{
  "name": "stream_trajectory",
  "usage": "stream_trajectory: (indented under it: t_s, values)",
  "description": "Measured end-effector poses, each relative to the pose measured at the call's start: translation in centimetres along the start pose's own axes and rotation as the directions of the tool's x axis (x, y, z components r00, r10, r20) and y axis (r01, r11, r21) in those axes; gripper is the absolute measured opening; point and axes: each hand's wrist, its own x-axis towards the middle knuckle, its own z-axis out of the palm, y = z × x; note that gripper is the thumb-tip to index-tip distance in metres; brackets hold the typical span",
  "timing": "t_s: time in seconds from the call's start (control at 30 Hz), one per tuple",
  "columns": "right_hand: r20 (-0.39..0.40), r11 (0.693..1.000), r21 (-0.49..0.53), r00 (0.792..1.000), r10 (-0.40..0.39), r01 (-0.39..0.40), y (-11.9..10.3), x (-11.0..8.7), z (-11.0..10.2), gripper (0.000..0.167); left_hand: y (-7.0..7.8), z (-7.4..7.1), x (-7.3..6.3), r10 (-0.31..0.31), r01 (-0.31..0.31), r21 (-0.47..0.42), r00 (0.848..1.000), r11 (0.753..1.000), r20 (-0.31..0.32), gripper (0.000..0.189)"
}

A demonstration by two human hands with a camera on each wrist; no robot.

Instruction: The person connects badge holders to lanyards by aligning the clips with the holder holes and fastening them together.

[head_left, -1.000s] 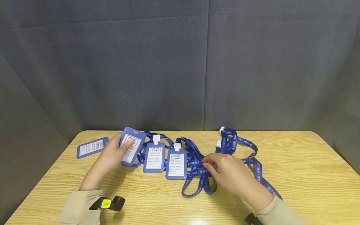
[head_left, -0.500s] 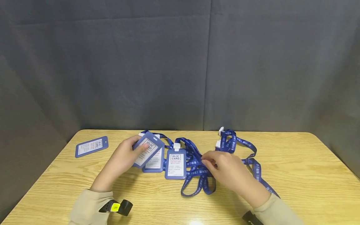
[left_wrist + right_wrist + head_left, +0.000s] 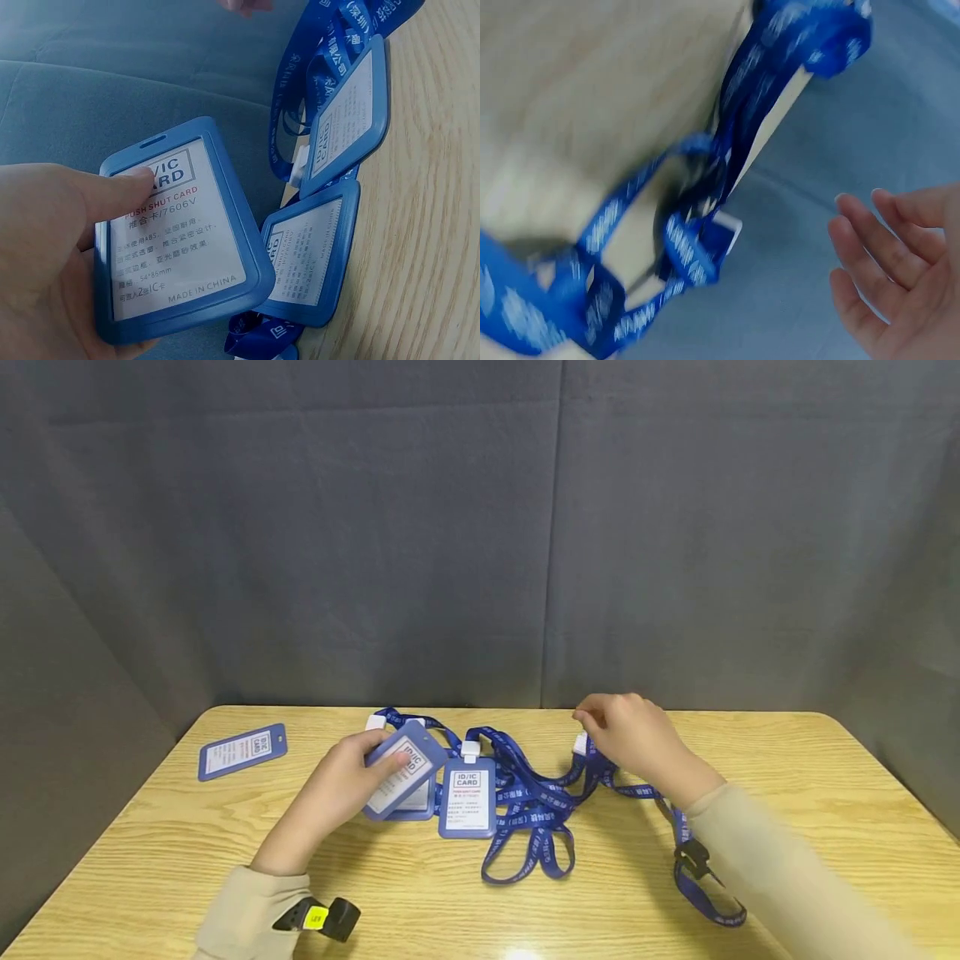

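Observation:
My left hand pinches a blue ID card holder with the thumb across its printed face; the slot at its top hangs from nothing. Behind it, another blue card holder lies mostly covered on the table. To its right, a third card holder lies face up, joined to a white lanyard clip. Over the right-hand bunch of blue lanyards is my right hand, near a white clip. The right wrist view shows its fingers loosely bent around nothing.
A loose card holder lies alone at the left of the wooden table. Blue lanyard loops tangle across the middle. One lanyard strap trails under the right sleeve. A grey curtain stands behind the table.
My left hand has carried its card holder rightward, over the neighbouring one. My right hand has left the middle lanyards and moved up and right to the other bunch, whose straps have shifted.

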Motion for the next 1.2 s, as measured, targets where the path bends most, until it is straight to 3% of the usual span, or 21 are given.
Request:
stream_trajectory:
  t_s: [0.23, 0.43, 0.67, 1.0, 1.2]
  values:
    - [0.064, 0.992, -0.116, 0.996, 0.061, -0.053, 2.0, 2.8, -0.2, 0.022, 0.0, 0.0, -0.1, 0.005, -0.005, -0.006, 1.0, 1.0, 0.013, 0.036]
    - [0.115, 0.98, -0.151, 0.982, 0.15, -0.132, 3.6, 4.0, 0.7, 0.025, 0.2, -0.2, 0.2, 0.042, -0.042, -0.008, 0.999, 0.999, 0.021, 0.028]
    - [0.176, 0.933, -0.287, 0.945, 0.275, -0.218, 4.2, 5.0, 1.8, 0.031, 0.3, -0.2, 0.3, 0.063, -0.062, -0.006, 0.998, 0.998, 0.03, 0.025]
    - [0.205, 0.868, -0.401, 0.894, 0.398, -0.295, 2.8, 6.3, 4.4, 0.045, 0.1, 0.5, 0.2, 0.035, -0.035, -0.013, 0.999, 0.999, 0.033, 0.03]
    - [0.191, 0.863, -0.379, 0.885, 0.426, -0.334, 3.6, 5.9, 5.3, 0.041, 0.0, 0.8, 0.1, 0.024, -0.024, -0.014, 0.999, 1.0, 0.031, 0.031]
